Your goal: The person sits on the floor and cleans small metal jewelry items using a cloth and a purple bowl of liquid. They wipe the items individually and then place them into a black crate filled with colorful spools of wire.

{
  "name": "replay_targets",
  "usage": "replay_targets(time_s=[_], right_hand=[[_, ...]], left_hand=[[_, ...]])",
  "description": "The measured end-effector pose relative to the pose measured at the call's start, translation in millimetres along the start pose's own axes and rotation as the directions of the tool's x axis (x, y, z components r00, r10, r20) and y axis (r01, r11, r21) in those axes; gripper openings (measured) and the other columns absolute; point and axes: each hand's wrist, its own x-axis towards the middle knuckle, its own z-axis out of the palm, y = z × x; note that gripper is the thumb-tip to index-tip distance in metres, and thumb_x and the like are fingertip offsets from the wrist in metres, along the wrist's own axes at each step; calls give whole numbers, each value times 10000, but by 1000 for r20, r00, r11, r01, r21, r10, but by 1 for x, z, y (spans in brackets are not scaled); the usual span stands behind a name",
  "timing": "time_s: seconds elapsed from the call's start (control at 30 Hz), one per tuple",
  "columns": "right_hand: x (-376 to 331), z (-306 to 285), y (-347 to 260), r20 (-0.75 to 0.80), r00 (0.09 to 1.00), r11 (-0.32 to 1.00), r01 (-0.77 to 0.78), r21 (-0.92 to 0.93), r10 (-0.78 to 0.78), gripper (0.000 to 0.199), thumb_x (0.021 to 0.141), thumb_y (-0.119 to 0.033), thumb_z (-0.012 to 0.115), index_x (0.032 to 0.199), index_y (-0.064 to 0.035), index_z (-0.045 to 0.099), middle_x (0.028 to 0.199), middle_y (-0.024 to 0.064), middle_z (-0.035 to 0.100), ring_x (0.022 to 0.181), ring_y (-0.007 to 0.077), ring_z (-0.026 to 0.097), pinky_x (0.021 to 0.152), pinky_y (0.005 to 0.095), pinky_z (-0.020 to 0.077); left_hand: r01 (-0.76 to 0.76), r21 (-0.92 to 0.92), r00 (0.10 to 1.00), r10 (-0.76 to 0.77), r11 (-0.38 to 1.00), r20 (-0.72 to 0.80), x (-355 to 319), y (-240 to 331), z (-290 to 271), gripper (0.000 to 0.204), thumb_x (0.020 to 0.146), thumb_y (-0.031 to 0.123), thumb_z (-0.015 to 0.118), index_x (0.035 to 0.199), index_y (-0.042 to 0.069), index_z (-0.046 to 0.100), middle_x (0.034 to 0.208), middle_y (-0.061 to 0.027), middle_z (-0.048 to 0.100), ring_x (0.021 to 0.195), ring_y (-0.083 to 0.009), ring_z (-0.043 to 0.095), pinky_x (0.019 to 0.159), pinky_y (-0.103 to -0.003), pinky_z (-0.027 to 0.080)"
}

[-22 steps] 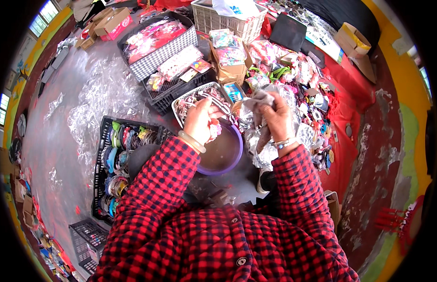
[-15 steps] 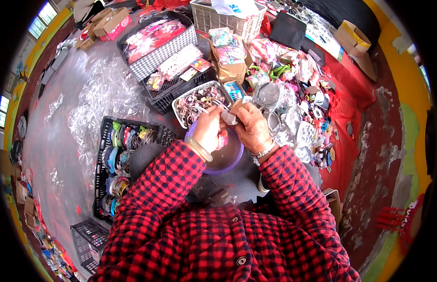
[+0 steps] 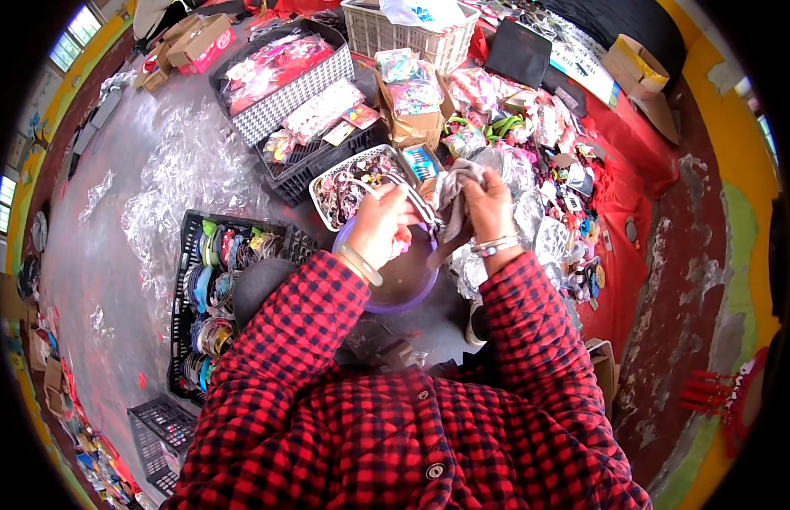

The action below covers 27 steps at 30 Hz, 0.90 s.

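Two hands hold one headband.

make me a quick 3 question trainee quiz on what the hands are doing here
1. True or false: the left hand is over the purple bowl.
2. What does the right hand grip? A) grey cloth B) a cardboard box C) a white basket
3. Fill in: on the person's left, the black crate holds coloured ____.

Key
1. True.
2. A, the grey cloth.
3. Hairbands, stacked in rows.
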Motion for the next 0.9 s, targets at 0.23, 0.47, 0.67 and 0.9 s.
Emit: replay_targets(time_s=[0.23,0.47,0.67,0.9], right_hand=[[-39,22,-32,577,657,384,753,-534,-485,170,745,-20,603,905,-52,556,765,106,546,703,255,564,652,295,459],[-41,32,-12,156,908,763,413,-497,-389,122,764,-104,576,870,-47,555,788,179,565,682,362,550,623,392,452],[3,-14,-16,83,969,894,-247,373,233,139,866,-76,516,983,-17,563,822,36,612,716,124,592,626,245,489],[-13,-10,-11,388,902,966,-242,91,190,260,856,-152,561,1069,-11,518,904,43,603,772,103,566,677,231,468]], left_hand=[[102,62,990,-95,993,-107,-10,6,12,185,916,207,408,811,80,493,548,-6,446,290,-114,365,253,-272,266],[90,7,994,-90,996,58,-9,9,6,162,925,191,407,873,65,495,634,-64,530,340,-103,422,275,-217,313],[25,-152,999,-30,988,-34,8,13,-19,200,911,199,438,875,12,497,801,-173,611,575,-164,582,331,-192,328],[43,-287,997,-60,957,-51,15,18,-28,161,903,187,446,880,36,495,866,-138,606,651,-142,550,384,-169,314]])
